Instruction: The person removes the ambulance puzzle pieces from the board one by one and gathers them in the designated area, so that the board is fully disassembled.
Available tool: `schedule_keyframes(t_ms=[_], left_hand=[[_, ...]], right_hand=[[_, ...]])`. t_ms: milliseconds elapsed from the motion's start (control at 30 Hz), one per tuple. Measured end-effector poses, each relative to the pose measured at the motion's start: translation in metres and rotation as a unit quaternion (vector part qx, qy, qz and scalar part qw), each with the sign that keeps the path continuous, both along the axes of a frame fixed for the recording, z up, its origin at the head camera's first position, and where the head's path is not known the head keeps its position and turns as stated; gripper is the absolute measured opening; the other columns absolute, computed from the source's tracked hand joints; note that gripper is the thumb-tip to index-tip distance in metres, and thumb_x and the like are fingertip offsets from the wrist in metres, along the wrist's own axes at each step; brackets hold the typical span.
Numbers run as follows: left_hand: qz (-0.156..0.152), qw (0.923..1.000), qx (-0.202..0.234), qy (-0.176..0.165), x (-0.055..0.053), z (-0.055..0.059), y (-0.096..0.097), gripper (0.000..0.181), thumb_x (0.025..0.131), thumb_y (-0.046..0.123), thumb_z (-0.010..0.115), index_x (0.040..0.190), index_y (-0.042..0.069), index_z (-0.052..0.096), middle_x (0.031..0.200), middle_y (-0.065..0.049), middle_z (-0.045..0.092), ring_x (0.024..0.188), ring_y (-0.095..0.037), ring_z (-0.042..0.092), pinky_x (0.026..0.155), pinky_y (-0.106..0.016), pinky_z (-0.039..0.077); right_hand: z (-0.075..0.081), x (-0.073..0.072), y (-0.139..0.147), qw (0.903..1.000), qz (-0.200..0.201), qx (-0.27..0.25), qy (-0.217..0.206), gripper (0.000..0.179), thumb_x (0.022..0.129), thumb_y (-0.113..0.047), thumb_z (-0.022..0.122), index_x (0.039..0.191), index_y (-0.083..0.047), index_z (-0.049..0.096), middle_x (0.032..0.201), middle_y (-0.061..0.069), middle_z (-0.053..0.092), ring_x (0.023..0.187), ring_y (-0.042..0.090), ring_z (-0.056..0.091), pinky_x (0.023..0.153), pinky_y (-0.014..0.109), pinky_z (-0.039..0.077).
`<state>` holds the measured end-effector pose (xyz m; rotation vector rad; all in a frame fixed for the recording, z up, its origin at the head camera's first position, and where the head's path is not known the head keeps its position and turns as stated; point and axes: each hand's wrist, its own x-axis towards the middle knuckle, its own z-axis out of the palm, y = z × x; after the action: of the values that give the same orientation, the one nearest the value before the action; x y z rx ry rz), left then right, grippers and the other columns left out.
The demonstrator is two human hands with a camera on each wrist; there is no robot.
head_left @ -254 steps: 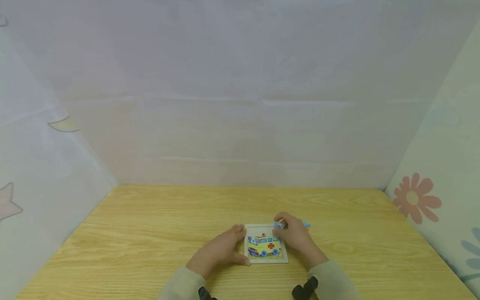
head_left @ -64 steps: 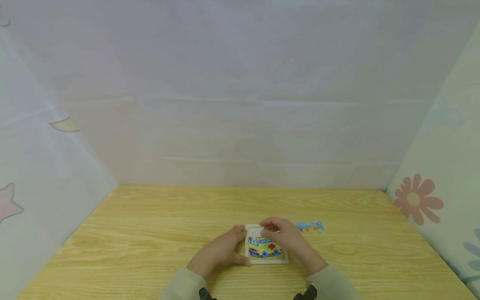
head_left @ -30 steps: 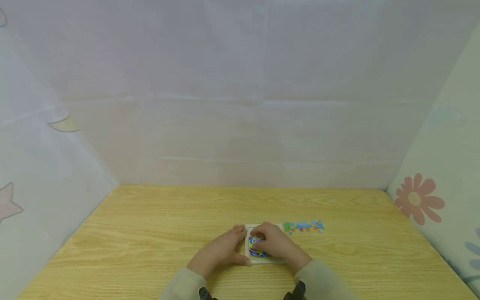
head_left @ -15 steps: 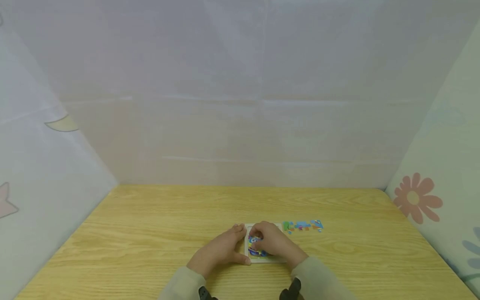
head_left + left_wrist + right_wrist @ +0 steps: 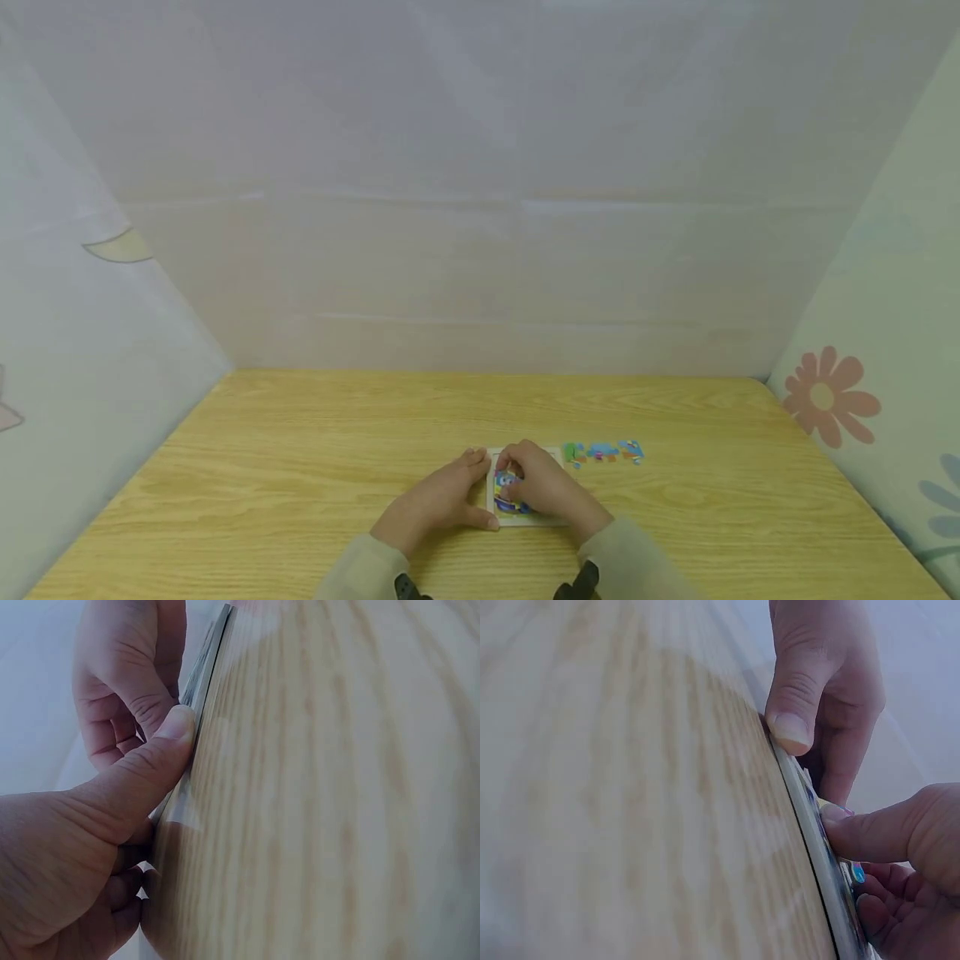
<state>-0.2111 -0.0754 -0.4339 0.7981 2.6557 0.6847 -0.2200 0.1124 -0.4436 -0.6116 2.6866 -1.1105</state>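
A small jigsaw puzzle tray with a pale frame (image 5: 525, 522) lies on the table, its ambulance picture (image 5: 512, 506) partly covered by a hand. My left hand (image 5: 438, 502) holds the tray's left side, thumb at the near corner and fingers at the far one. Over the picture, my right hand (image 5: 546, 482) pinches a puzzle piece near the ambulance's front. In the right wrist view, the thumb touches a colourful piece (image 5: 857, 871) tilted up from the tray; its shape is mostly hidden. The upper part of the tray is bare, as far as the hand lets me see.
Just right of the tray's far corner lie three loose pieces in a row: a green one (image 5: 572, 452), a blue one (image 5: 602, 451) and a blue-orange one (image 5: 632, 449). Cloth walls stand behind and beside the wooden table (image 5: 337, 433).
Since the first frame, the right hand has laid down upper pieces to the tray's right, the green one latest. It then moved left onto the ambulance's front. My left hand has stayed put.
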Motion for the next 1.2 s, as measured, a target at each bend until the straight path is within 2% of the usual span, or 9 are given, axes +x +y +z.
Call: schedule_keyframes(t_ms=[333, 667, 900, 1133, 1200], left_hand=[[-0.001, 1.0, -0.005, 0.009, 0.0008, 0.0015, 0.0003, 0.089, 0.072, 0.044, 0.074, 0.139, -0.002, 0.038, 0.149, -0.018, 0.029, 0.138, -0.035, 0.023, 0.111, -0.048, 0.026], [-0.002, 0.9998, -0.006, 0.017, 0.0008, -0.0001, -0.0004, 0.09, 0.072, 0.046, 0.073, 0.139, -0.002, 0.037, 0.149, -0.017, 0.029, 0.138, -0.035, 0.024, 0.111, -0.048, 0.026], [-0.001, 0.9999, -0.005, 0.011, 0.001, -0.0019, 0.0007, 0.091, 0.071, 0.048, 0.072, 0.14, 0.0, 0.037, 0.15, -0.016, 0.028, 0.138, -0.034, 0.024, 0.111, -0.048, 0.027], [0.005, 0.9999, 0.008, 0.008, 0.0019, -0.0012, 0.0008, 0.087, 0.069, 0.048, 0.073, 0.143, 0.021, 0.037, 0.149, -0.017, 0.029, 0.138, -0.035, 0.024, 0.109, -0.051, 0.028], [0.004, 0.9999, 0.006, 0.009, 0.0014, -0.0017, 0.0007, 0.087, 0.069, 0.048, 0.073, 0.143, 0.02, 0.037, 0.149, -0.017, 0.029, 0.138, -0.035, 0.024, 0.109, -0.051, 0.028]], right_hand=[[-0.0083, 0.0, 0.0002, 0.9998, -0.004, -0.006, 0.017, 0.023, 0.079, -0.007, 0.071, 0.094, -0.018, 0.058, 0.081, -0.001, 0.048, 0.074, 0.014, 0.043, 0.061, 0.024, 0.039], [-0.0034, 0.0026, -0.0023, 0.9997, -0.003, 0.013, 0.02, 0.022, 0.078, -0.007, 0.071, 0.096, -0.015, 0.059, 0.082, 0.0, 0.048, 0.072, 0.014, 0.042, 0.058, 0.022, 0.038], [-0.0025, 0.0028, -0.0029, 0.999, -0.011, -0.001, 0.042, 0.024, 0.074, -0.004, 0.072, 0.093, -0.015, 0.061, 0.076, 0.0, 0.048, 0.068, 0.012, 0.041, 0.055, 0.021, 0.036], [-0.0026, 0.005, -0.003, 0.9986, -0.015, -0.037, 0.034, 0.024, 0.081, -0.004, 0.062, 0.102, -0.014, 0.067, 0.089, -0.001, 0.062, 0.068, 0.01, 0.045, 0.06, 0.023, 0.042], [-0.0024, 0.0055, -0.003, 0.9983, -0.016, -0.047, 0.029, 0.024, 0.083, -0.004, 0.06, 0.104, -0.012, 0.068, 0.089, -0.001, 0.063, 0.066, 0.01, 0.045, 0.058, 0.022, 0.041]])
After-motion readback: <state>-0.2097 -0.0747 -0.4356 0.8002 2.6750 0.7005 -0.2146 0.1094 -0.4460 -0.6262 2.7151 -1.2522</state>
